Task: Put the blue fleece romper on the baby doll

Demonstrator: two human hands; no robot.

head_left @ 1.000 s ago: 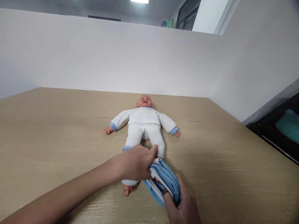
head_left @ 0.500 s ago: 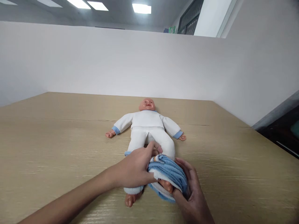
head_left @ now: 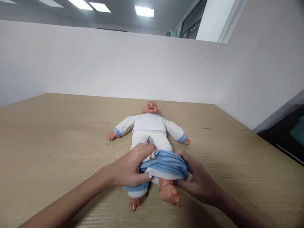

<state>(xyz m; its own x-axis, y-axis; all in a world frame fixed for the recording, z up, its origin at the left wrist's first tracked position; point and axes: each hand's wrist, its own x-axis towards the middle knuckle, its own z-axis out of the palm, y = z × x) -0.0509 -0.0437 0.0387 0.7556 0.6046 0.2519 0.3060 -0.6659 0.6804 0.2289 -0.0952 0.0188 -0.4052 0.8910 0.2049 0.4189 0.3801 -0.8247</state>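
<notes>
A baby doll (head_left: 149, 122) in a white top and white leggings with blue cuffs lies on its back, head away from me. Bunched blue terry pants (head_left: 166, 166) with a white hem ring the lower leg on the right side of the view. Below that hem the doll's bare foot (head_left: 169, 193) sticks out. My left hand (head_left: 129, 166) is closed on the left edge of the bunched cloth, and my right hand (head_left: 198, 179) grips its right edge, thumb by the ankle. The other pant leg (head_left: 137, 190) covers the other shin, its foot showing.
The doll rests on a wide wooden table (head_left: 59, 152). A white partition (head_left: 133, 63) rises behind the table's far edge. At the far right, beyond the table, a dark object (head_left: 285, 131) shows with something green on it.
The bunched pant leg has moved up the doll's leg, and the foot has come out below the hem. My right hand has shifted up and my left hand slightly left.
</notes>
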